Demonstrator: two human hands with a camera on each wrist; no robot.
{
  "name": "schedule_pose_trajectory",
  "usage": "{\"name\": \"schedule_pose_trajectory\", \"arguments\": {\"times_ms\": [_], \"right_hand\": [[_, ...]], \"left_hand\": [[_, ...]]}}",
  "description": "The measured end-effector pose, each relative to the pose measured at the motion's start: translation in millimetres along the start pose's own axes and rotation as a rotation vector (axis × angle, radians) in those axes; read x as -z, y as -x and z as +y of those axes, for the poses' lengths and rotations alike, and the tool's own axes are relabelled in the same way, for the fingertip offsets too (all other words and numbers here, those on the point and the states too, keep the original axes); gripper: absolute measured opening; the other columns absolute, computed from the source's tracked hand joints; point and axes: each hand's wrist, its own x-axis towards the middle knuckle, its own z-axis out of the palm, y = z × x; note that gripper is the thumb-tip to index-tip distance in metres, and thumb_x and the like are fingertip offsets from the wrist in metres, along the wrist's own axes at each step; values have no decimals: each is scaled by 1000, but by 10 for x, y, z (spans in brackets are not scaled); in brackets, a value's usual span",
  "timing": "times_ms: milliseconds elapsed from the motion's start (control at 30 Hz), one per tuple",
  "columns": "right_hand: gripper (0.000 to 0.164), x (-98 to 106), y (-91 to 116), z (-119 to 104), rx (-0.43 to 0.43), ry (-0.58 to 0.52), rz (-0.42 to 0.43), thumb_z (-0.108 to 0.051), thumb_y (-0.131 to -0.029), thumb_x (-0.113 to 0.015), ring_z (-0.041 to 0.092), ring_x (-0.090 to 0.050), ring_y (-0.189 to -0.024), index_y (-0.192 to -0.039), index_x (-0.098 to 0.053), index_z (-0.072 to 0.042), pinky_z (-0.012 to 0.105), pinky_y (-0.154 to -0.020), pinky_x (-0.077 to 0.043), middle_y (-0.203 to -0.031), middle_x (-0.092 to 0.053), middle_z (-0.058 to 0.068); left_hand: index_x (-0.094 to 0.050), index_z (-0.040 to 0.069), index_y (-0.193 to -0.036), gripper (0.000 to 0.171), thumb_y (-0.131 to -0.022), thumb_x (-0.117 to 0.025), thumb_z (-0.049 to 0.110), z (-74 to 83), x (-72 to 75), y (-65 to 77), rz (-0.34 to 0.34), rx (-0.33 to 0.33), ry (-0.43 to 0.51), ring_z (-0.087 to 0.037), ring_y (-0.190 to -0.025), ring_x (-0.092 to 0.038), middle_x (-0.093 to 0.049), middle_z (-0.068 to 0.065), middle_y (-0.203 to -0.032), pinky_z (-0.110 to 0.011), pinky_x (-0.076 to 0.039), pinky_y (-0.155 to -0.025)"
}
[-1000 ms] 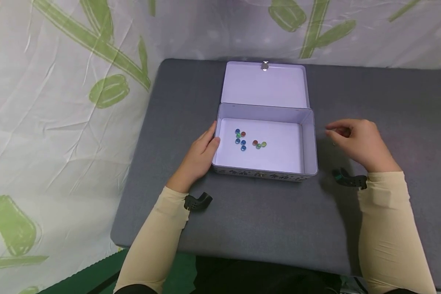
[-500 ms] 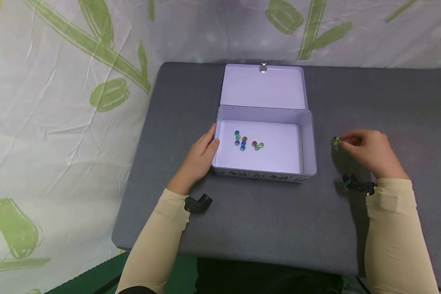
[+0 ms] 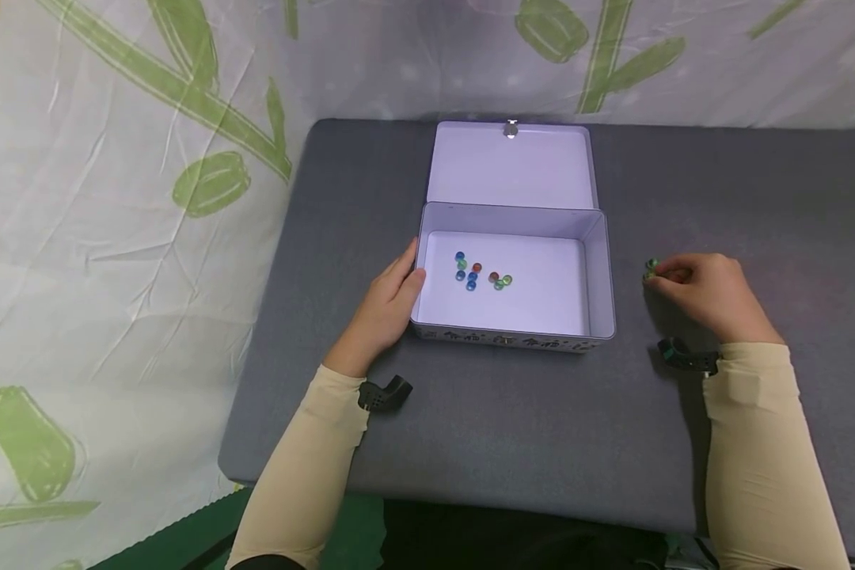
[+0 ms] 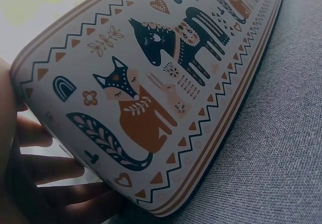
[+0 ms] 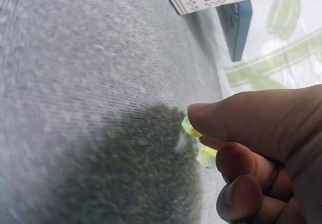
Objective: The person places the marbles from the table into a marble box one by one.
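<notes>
A tin box (image 3: 513,345) with its lid (image 3: 511,166) folded back stands on the table. Several blue, green and red glass marbles (image 3: 472,277) lie inside, towards its left half. My left hand (image 3: 381,305) grips the box's left wall, thumb on the rim and fingers (image 4: 53,168) along the outside. Right of the box, my right hand (image 3: 712,293) pinches a green-yellow marble (image 5: 190,127) between thumb and forefinger, low over the cloth. Another such marble (image 5: 207,156) lies close by, partly behind the fingers.
Grey cloth covers the table (image 3: 506,427). A pale sheet with a green leaf print (image 3: 135,261) hangs along the left and back edges. Each wrist wears a black camera mount (image 3: 385,393).
My right hand has moved right, away from the box, and come down at the marbles on the cloth. A red marble in the box has rolled slightly. The left hand stays put.
</notes>
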Motion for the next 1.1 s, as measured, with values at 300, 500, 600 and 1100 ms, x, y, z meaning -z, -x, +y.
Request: {"name": "schedule_pose_trajectory", "arguments": {"times_ms": [300,500,600,1100], "right_hand": [[26,-24,0,-62,21,7,13,-20,-97,-75,16,-63,-76,-107,-78,4,22,-61,-44,-93,-77,20],[28,-8,21,-122,20,5,10,-22,-98,-75,16,-62,-75,-108,-78,4,23,-59,-44,-93,-77,20],[28,20,28,-178,28,0,23,-22,-98,-76,12,-61,-74,-108,-79,4,20,-59,-43,-93,-77,20],[24,281,47,-706,174,-17,49,-24,-98,-76,12,-57,-68,-110,-80,-3,18,-59,-41,-88,-74,10]], "left_hand": [[-25,7,-167,61,-113,-38,33,0,-1,-4,1,-2,1,-21,-159,-25,-29,-10,-172,-44,-22,-129],[-25,8,-167,61,-113,-39,32,3,-1,-5,2,-2,7,-21,-159,-26,-30,-10,-171,-43,-22,-129],[-25,7,-167,61,-113,-39,33,-2,4,-10,0,-3,8,-21,-158,-26,-31,-11,-171,-44,-22,-129],[-26,5,-166,61,-113,-39,31,-6,7,-16,6,-15,-1,-22,-158,-27,-31,-13,-170,-41,-22,-129]]}}
